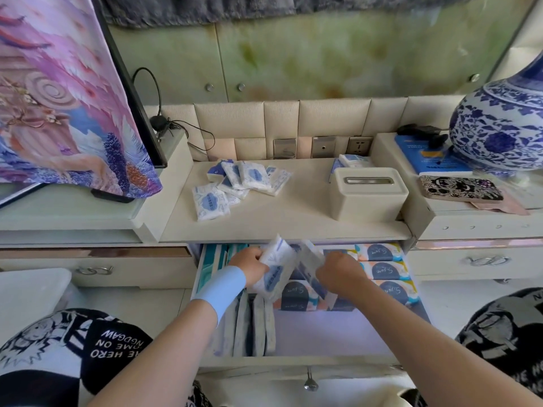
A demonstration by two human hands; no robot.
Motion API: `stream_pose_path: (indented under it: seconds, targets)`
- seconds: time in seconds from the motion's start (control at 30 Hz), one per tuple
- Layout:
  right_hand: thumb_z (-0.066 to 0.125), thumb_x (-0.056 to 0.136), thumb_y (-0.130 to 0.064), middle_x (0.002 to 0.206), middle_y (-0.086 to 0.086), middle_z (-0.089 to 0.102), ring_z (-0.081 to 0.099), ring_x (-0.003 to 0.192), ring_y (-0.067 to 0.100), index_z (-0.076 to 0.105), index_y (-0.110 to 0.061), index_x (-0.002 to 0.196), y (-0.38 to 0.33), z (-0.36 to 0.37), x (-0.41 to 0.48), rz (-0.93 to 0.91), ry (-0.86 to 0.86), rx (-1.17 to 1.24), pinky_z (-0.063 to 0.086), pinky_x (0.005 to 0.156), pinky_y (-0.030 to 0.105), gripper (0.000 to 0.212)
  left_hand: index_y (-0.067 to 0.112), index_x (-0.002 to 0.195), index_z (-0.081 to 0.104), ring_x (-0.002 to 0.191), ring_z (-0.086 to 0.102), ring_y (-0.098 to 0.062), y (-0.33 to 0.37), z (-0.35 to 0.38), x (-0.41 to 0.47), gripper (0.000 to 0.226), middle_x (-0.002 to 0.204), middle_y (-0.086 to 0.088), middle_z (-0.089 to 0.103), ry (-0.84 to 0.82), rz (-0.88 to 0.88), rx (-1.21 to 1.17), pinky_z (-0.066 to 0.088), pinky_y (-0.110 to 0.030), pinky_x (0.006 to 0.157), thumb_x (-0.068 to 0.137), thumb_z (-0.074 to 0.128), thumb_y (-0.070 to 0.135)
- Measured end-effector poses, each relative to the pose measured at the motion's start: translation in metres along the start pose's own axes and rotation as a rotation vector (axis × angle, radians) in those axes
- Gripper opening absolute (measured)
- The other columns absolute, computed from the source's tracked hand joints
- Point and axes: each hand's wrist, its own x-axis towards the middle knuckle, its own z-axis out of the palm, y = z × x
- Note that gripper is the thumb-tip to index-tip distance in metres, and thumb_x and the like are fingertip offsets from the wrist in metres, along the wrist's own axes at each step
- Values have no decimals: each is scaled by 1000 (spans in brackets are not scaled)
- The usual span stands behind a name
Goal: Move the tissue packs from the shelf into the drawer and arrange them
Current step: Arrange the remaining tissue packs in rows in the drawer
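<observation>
Several small white-and-blue tissue packs [235,183] lie scattered on the cream shelf [293,218]. Below it the drawer [329,330] stands pulled out. My left hand [249,267] grips a tissue pack [274,267] held tilted over the drawer's middle. My right hand [342,273] grips a second tissue pack [310,255] right beside it. Several packs [254,327] stand on edge in a row at the drawer's front left. Larger colourful tissue packs [382,270] fill the drawer's back right.
A cream tissue box [367,192] sits on the shelf's right side. A blue-and-white vase [499,124] and a phone [459,188] rest on the right ledge. A screen under patterned cloth [58,98] stands at left. My knees flank the drawer.
</observation>
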Motion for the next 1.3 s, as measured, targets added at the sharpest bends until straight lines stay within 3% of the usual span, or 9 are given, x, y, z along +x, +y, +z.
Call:
stream_pose_path:
  seconds: [0.07, 0.23, 0.47, 0.57, 0.7, 0.93, 1.07, 1.2, 1.3]
  targets:
    - [60, 86, -20, 101, 11, 65, 68, 89, 28, 59, -5, 115, 5, -13, -3, 0, -168, 39, 56, 65, 30, 33, 14, 84, 54, 70, 52, -22, 3, -6, -1, 12, 81, -4, 55, -22, -7, -60, 39, -29, 62, 83, 63, 22]
    - [48, 89, -12, 113, 22, 65, 74, 80, 37, 46, 0, 127, 6, 2, -23, 59, -611, 67, 63, 74, 43, 40, 12, 97, 59, 81, 61, -25, -4, -7, -4, 17, 93, -6, 63, -51, -44, -141, 51, -32, 69, 81, 61, 16]
    - [52, 96, -18, 125, 12, 61, 65, 101, 26, 39, -8, 140, -19, 84, -30, -56, -502, -102, 51, 79, 31, 46, 20, 87, 50, 83, 62, -22, -6, -6, -12, 13, 92, -4, 61, -15, -71, -239, 52, -28, 55, 86, 59, 11]
    - [57, 94, -11, 126, 7, 53, 51, 117, 26, 35, -22, 143, -33, 94, -43, -145, -579, 256, 48, 101, 38, 54, 17, 98, 52, 91, 65, -26, -12, -11, -14, 18, 100, -6, 63, 17, -87, -278, 59, -37, 71, 83, 62, 16]
    - [61, 89, -10, 112, 2, 62, 61, 105, 22, 51, -23, 128, -44, 107, -44, 68, -671, 670, 55, 95, 38, 42, 14, 112, 56, 93, 64, -26, -21, -20, -15, 35, 105, -6, 64, 88, -85, -276, 57, -42, 84, 79, 63, 22]
    - [67, 82, -24, 111, -2, 68, 64, 102, 17, 64, -35, 112, -44, 124, -30, 30, -635, 451, 54, 94, 37, 33, 16, 110, 53, 97, 65, -26, -27, -23, -17, 32, 108, -4, 63, 115, -81, -306, 57, -44, 86, 80, 63, 21]
    - [59, 96, -23, 116, 2, 66, 67, 92, 13, 55, -22, 128, -43, 111, -28, -117, -686, 307, 57, 78, 27, 32, 15, 109, 53, 92, 65, -24, -26, -19, -16, 30, 106, -4, 63, 64, -77, -291, 59, -42, 81, 81, 62, 21]
    - [49, 100, -18, 102, 12, 73, 74, 79, 25, 64, -9, 114, -43, 73, -15, -13, -415, 454, 63, 73, 42, 22, 16, 112, 53, 93, 65, -23, -21, -14, -14, 31, 106, -3, 64, 29, -56, -331, 59, -39, 77, 82, 61, 18]
    - [44, 100, -14, 96, 13, 73, 74, 80, 30, 63, -16, 114, -44, 44, -11, 37, -245, 711, 63, 67, 42, 23, 14, 111, 55, 93, 65, -24, -15, -9, -14, 29, 107, -7, 64, -16, -35, -404, 60, -41, 76, 83, 61, 14]
